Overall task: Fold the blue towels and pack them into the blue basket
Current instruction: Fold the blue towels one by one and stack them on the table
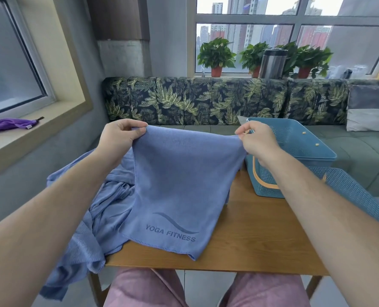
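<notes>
A blue towel (179,185) printed "YOGA FITNESS" hangs over the wooden table (261,238), lifted by its top edge. My left hand (117,138) pinches its top left corner. My right hand (257,140) pinches its top right corner. The towel's lower edge lies on the table. More blue towels (95,229) lie crumpled at the table's left and spill over its edge. The blue basket (295,156) with an orange handle stands on the table's right, just behind my right hand, and looks empty inside.
A blue perforated lid (357,196) leans at the right of the basket. A leaf-patterned sofa (206,100) runs behind the table, with a grey cushion (370,111). Potted plants (216,56) and a steel flask (272,63) stand on the windowsill. A purple cloth (4,126) lies on the left ledge.
</notes>
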A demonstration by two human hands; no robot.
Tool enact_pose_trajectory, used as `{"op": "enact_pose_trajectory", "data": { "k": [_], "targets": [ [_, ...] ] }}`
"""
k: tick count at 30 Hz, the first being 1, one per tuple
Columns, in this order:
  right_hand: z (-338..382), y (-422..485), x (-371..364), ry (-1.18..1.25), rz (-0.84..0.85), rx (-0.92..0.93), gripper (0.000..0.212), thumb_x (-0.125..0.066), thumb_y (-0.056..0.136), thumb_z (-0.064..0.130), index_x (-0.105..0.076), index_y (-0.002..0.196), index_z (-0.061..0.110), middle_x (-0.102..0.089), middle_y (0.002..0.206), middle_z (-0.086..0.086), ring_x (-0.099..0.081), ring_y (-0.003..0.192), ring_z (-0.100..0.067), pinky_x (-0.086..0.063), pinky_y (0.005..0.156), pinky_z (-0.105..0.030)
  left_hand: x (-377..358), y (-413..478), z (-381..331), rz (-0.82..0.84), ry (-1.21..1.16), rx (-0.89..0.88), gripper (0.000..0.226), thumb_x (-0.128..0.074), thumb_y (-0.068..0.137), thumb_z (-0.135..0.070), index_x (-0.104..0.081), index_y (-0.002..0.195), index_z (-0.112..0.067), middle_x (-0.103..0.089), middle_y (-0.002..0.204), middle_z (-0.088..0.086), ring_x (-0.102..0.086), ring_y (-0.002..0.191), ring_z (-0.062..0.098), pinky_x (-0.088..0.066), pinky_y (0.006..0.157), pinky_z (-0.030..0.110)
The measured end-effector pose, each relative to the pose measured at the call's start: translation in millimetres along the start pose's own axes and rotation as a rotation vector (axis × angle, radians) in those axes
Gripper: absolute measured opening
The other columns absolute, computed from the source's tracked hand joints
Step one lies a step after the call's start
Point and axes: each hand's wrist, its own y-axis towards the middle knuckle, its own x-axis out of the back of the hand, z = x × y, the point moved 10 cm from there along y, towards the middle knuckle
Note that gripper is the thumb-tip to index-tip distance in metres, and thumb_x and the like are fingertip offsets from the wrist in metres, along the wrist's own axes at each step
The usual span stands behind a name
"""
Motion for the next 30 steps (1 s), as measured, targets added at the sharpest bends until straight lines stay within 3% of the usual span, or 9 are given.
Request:
{"op": "enact_pose_trajectory", "data": {
  "k": [2, 5, 8, 12, 15, 17, 20, 25, 30],
  "targets": [
    [7, -4, 3, 0.120, 0.028, -0.044, 0.023, -0.054, 0.096, 0.011, -0.068, 0.086, 0.026, -0.064, 0.090, -0.001, -0.053, 0.076, -0.020, -0.048, 0.065, -0.034, 4, -2, -15, -0.047, 0.071, -0.063, 0.008, -0.077, 0.085, -0.017, -0.078, 0.087, -0.025, -0.075, 0.088, -0.005, -0.063, 0.079, 0.005, -0.054, 0.087, 0.032],
    [37, -26, 0, 0.405, 0.295, -0.070, 0.008, -0.069, 0.092, 0.010, -0.072, 0.097, 0.016, -0.071, 0.098, -0.008, -0.062, 0.088, -0.022, -0.050, 0.075, -0.034, 7, -11, -42, -0.072, 0.051, -0.102, 0.006, -0.076, 0.086, -0.020, -0.078, 0.088, -0.025, -0.075, 0.091, -0.001, -0.060, 0.077, 0.008, -0.056, 0.084, 0.041],
    [65, -50, 15, 0.232, 0.422, 0.088, 0.030, -0.078, 0.077, -0.003, -0.077, 0.099, 0.017, -0.074, 0.107, -0.005, -0.067, 0.098, -0.017, -0.050, 0.087, -0.032, 2, -22, -65, 0.025, -0.081, -0.115, 0.017, -0.077, 0.085, -0.015, -0.077, 0.099, -0.024, -0.072, 0.092, 0.002, -0.060, 0.080, 0.015, -0.052, 0.078, 0.041],
    [77, -57, 36, -0.088, 0.283, 0.237, 0.039, -0.066, 0.080, -0.004, -0.078, 0.078, 0.032, -0.075, 0.096, 0.011, -0.063, 0.093, -0.006, -0.052, 0.077, -0.029, -10, -31, -75, 0.187, 0.055, -0.192, 0.047, -0.085, 0.070, -0.004, -0.073, 0.111, -0.025, -0.073, 0.107, -0.001, -0.066, 0.094, 0.015, -0.053, 0.091, 0.036],
    [73, -41, 41, -0.206, 0.189, 0.249, 0.037, -0.064, 0.087, 0.002, -0.073, 0.069, 0.033, -0.071, 0.082, 0.003, -0.056, 0.073, -0.013, -0.044, 0.063, -0.027, -13, -20, -77, 0.063, 0.456, -0.289, 0.029, -0.081, 0.079, -0.011, -0.073, 0.105, -0.023, -0.069, 0.096, -0.010, -0.062, 0.087, 0.010, -0.048, 0.079, 0.023],
    [70, -26, 39, -0.239, 0.149, 0.255, 0.035, -0.066, 0.088, 0.003, -0.068, 0.063, 0.029, -0.065, 0.071, -0.002, -0.051, 0.062, -0.013, -0.038, 0.053, -0.023, -19, -3, -69, 0.041, 0.545, -0.258, 0.013, -0.078, 0.084, -0.018, -0.073, 0.095, -0.020, -0.067, 0.084, -0.008, -0.059, 0.074, 0.009, -0.042, 0.063, 0.019],
    [66, -3, 31, -0.266, 0.121, 0.249, 0.054, -0.064, 0.089, 0.002, -0.056, 0.044, 0.030, -0.050, 0.058, 0.004, -0.043, 0.051, -0.012, -0.031, 0.044, -0.021, -33, 32, -54, 0.079, 0.559, -0.205, 0.010, -0.079, 0.084, -0.024, -0.072, 0.086, -0.017, -0.068, 0.077, -0.001, -0.060, 0.070, 0.016, -0.046, 0.060, 0.026],
    [70, 39, 30, -0.224, -0.008, 0.283, 0.021, -0.058, 0.094, 0.008, -0.072, 0.085, 0.020, -0.068, 0.090, 0.004, -0.062, 0.086, -0.020, -0.041, 0.060, -0.022, -44, 78, -61, -0.028, 0.493, -0.211, 0.012, -0.078, 0.083, -0.026, -0.071, 0.085, -0.016, -0.062, 0.070, -0.003, -0.054, 0.065, 0.014, -0.039, 0.057, 0.028],
    [68, 47, 30, -0.098, -0.093, 0.373, 0.024, -0.055, 0.095, 0.006, -0.075, 0.099, 0.020, -0.067, 0.104, 0.006, -0.057, 0.097, -0.011, -0.040, 0.073, -0.022, -57, 76, -53, -0.066, 0.255, -0.195, 0.007, -0.071, 0.090, -0.015, -0.065, 0.087, -0.012, -0.067, 0.074, 0.007, -0.068, 0.055, 0.016, -0.049, 0.048, 0.023]
  ]
}}
